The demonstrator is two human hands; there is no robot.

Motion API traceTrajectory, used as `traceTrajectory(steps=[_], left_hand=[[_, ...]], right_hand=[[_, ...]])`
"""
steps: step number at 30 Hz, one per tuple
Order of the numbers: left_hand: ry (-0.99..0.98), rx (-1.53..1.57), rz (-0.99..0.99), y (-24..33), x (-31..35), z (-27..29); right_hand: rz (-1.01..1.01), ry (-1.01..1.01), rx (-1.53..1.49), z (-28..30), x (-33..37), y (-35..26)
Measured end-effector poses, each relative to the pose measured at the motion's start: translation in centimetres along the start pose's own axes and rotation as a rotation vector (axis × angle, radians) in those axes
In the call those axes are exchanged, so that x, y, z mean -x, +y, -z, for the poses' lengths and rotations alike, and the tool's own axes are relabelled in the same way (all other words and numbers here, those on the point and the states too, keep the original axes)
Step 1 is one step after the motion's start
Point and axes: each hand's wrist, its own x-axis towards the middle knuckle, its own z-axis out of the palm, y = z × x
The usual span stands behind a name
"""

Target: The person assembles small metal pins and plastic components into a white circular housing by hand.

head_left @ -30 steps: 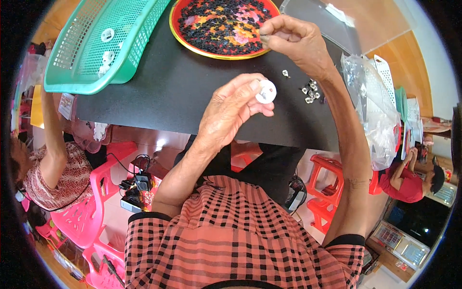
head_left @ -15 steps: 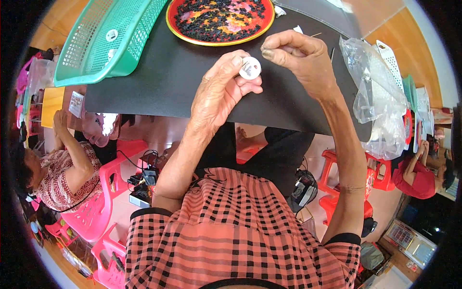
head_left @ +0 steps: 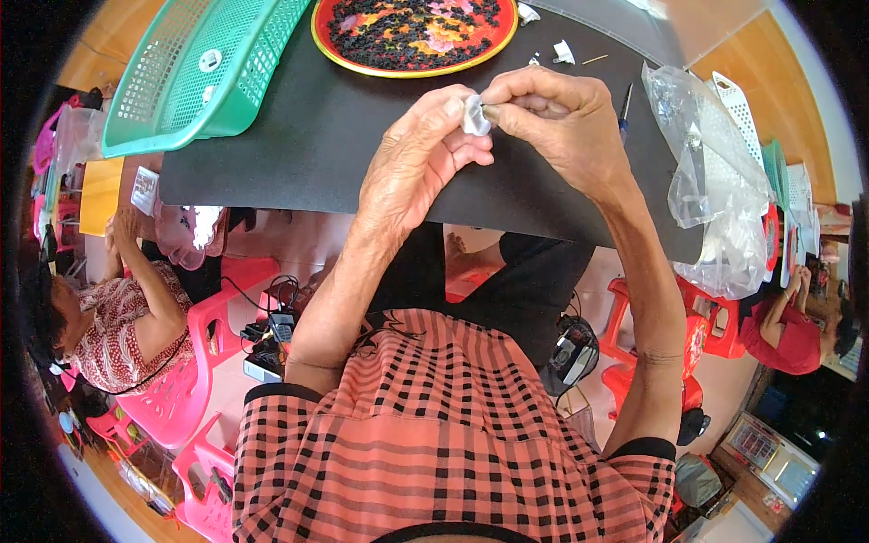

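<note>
Above the near half of the dark table, my left hand [head_left: 421, 145] pinches a small white round plastic part [head_left: 475, 118] between thumb and fingers. The part is tilted, so its hollow rim shows. From the right, my right hand [head_left: 552, 113] brings its closed thumb and forefinger against the part's side. Whatever those fingertips pinch is too small and hidden to name. Beyond both hands lies a red floral tray [head_left: 412, 67] strewn with many tiny black pieces. At the far left, a green plastic basket [head_left: 172, 145] contains a few white parts like the held one [head_left: 210, 60].
Right of my hands on the dark table [head_left: 299, 172] lie a white plastic piece [head_left: 563, 52], a thin stick [head_left: 595, 60] and a screwdriver [head_left: 625, 113]. A clear plastic bag [head_left: 720, 199] hangs over the right edge. Other people sit on both sides, near pink [head_left: 167, 398] and red stools.
My right hand has moved left, its fingertips now meeting the white part. The part has turned from face-on to tilted. The view has shifted slightly, showing more of the table's right side.
</note>
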Motion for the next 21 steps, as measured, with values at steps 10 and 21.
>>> traceTrajectory(steps=[10,21], left_hand=[[0.022,-0.097,-0.025,0.0,0.2,-0.4],[0.054,-0.194,-0.109,-0.3,0.5,-0.5]], right_hand=[[0.019,0.077,0.098,-0.5,0.3,0.3],[0.073,0.116,0.072,-1.1,0.3,0.6]])
